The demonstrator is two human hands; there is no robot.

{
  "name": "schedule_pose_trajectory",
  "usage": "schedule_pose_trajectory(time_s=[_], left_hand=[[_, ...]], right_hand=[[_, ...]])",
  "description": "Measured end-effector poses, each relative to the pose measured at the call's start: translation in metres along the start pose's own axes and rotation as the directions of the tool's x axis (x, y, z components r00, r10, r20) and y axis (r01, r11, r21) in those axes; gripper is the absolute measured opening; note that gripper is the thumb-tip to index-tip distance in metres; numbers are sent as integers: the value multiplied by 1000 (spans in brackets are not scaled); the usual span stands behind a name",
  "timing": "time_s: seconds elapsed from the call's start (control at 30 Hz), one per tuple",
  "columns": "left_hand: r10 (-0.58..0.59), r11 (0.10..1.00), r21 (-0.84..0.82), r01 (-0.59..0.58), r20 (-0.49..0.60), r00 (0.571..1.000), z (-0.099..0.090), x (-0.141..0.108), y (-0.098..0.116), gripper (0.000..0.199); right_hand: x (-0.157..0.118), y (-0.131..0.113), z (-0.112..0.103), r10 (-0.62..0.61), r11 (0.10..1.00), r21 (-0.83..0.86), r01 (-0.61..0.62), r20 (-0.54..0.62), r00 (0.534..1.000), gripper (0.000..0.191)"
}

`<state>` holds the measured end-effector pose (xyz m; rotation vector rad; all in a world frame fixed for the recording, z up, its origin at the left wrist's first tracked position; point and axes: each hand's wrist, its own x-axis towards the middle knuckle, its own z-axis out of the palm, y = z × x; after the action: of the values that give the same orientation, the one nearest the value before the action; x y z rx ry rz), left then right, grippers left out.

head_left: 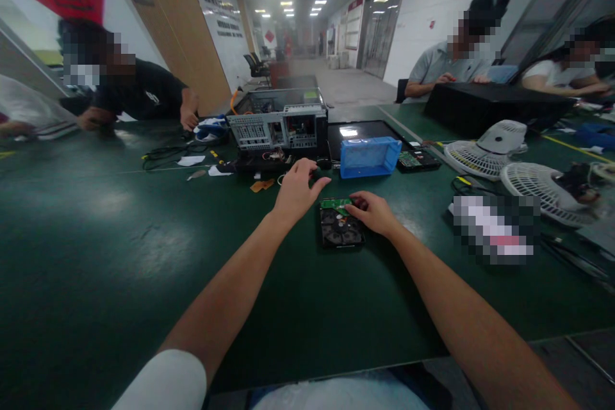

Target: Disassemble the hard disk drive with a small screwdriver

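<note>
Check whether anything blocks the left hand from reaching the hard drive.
Nothing visible stands between the left hand and the hard drive; the right hand is at its right side, and the blue bin sits beyond.

Wide lane for a hand along tabletop (307,307) near edge, btw. it & HDD (340,234); big run twd L edge too. HDD's far end crowded by L hand (300,186) & R hand (377,213). Twd far edge, PC case (257,131) & blue bin (365,159) block, slim gap btw. Twd R edge, blurred packet (494,229) & white fans (535,189) obstruct.
</note>
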<state>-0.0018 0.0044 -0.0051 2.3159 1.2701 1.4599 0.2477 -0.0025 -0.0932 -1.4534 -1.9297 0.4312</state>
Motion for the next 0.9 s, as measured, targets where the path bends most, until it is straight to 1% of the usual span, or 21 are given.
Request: schedule_pose_trajectory(time_s=[0.1, 0.17, 0.2, 0.27, 0.33, 0.43, 0.53, 0.6, 0.67, 0.77, 0.9], left_hand=[[-107, 978, -180, 103, -12, 994, 3, -1, 0, 32], [-138, 959, -250, 134, 1, 990, 3, -1, -1, 29], [-135, 958, -253, 132, 5, 991, 3, -1, -1, 26], [-95, 976, -197, 94, 5, 996, 0, -1, -1, 18], [-26, 995, -96, 26, 2, 1000, -3, 0, -1, 16], [56, 997, 55, -57, 7, 998, -5, 1, -1, 25], [91, 976, 197, -95, 28, 995, -5, 0, -1, 30], [108, 962, 248, -115, 41, 993, -5, 0, 0, 31], [126, 957, 258, -136, 56, 990, -5, -1, 2, 31], [137, 963, 222, -150, 72, 988, -5, -1, 5, 30], [108, 982, 148, -118, 73, 991, -4, -2, 4, 32]], right_hand=[[0, 0, 0, 2, 1000, 4, -2, -3, 1000, 44], [0, 0, 0, 0, 1000, 8, 0, 2, 1000, 44], [0, 0, -1, 0, 1000, 12, 0, 5, 1000, 45], [0, 1, -1, 2, 1000, 25, -2, 8, 1000, 45], [1, 2, 0, 6, 999, 42, -6, 10, 1000, 46], [1, 4, 1, 12, 998, 62, -13, 10, 1000, 46], [1, 6, 2, 16, 997, 73, -16, -4, 1000, 45], [0, 5, 2, 17, 996, 82, -16, -9, 1000, 45], [0, 4, 2, 20, 996, 87, -19, -5, 1000, 45], [0, 2, 1, 26, 996, 85, -27, 4, 1000, 45], [1, 3, 1, 23, 996, 82, -23, 4, 1000, 45]])
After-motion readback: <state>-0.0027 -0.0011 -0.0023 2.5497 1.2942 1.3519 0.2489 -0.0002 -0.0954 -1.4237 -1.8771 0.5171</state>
